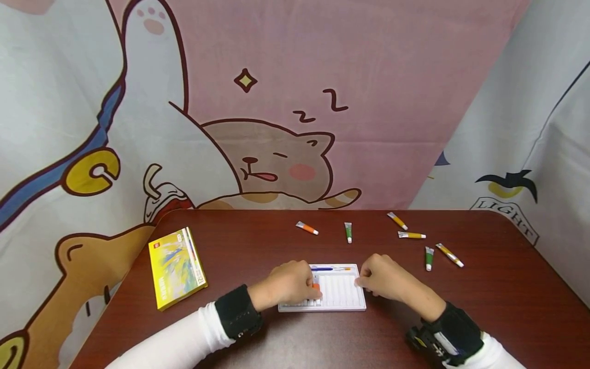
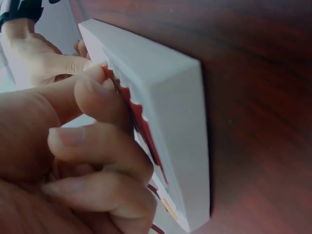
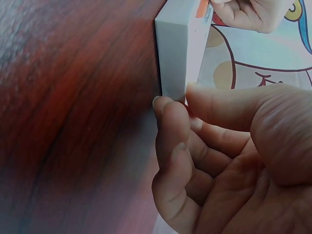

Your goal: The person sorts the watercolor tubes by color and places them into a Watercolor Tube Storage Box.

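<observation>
A white slotted plastic tray [image 1: 341, 289] lies on the table, with a blue-handled paintbrush [image 1: 324, 268] along its far side. Over the tray's left half, my left hand [image 1: 291, 283] pinches an orange paint tube [image 1: 316, 287] low at the slots. Its fingers hide part of the tube and the slots beneath. In the left wrist view, red tubes [image 2: 146, 129] show along the tray's slots. My right hand [image 1: 381, 277] grips the tray's right edge, its thumb [image 3: 214, 105] on the rim and fingertips against the outer wall.
Beyond the tray lie an orange-labelled tube [image 1: 307, 228] and a green one [image 1: 348, 232]. Farther right are several yellow tubes [image 1: 412, 235] and another green tube [image 1: 429, 259]. A yellow paint box [image 1: 177, 269] lies at the left. A printed cloth [image 1: 369, 102] hangs behind the table [image 1: 276, 343].
</observation>
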Action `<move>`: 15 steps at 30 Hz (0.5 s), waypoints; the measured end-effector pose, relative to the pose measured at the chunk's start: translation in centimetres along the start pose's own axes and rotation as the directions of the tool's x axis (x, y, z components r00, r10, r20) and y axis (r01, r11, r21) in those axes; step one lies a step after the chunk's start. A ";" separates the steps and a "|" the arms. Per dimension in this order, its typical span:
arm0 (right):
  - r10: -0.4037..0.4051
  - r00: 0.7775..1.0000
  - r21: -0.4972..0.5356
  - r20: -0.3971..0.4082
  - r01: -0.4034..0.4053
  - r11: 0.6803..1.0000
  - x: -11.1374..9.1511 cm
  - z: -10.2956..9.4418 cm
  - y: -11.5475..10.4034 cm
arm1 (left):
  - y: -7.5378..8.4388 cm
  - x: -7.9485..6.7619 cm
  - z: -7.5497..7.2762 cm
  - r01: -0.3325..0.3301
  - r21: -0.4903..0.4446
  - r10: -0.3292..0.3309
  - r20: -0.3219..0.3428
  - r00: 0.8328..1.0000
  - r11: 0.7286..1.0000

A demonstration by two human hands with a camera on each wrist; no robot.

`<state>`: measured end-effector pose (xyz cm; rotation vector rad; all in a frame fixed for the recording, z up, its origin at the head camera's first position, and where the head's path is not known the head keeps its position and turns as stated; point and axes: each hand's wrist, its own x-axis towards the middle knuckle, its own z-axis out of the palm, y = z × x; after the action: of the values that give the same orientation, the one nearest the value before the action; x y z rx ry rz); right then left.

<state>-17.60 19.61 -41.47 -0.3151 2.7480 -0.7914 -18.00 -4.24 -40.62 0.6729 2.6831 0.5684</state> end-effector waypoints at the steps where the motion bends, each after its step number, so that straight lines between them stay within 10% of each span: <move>1: 0.001 1.000 0.000 0.000 -0.001 1.000 0.0 0.0 0.0 | 0.0 0.0 0.0 0.001 0.011 -0.001 0.003 1.000 1.000; 15: -0.004 1.000 -0.007 -0.010 0.003 1.000 0.0 0.1 0.1 | 0.1 0.6 0.3 0.016 0.117 -0.016 -0.008 1.000 0.993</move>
<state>-17.62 19.64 -41.63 -0.3183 2.7610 -0.7865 -18.35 -3.78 -40.97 0.6808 2.7430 0.4119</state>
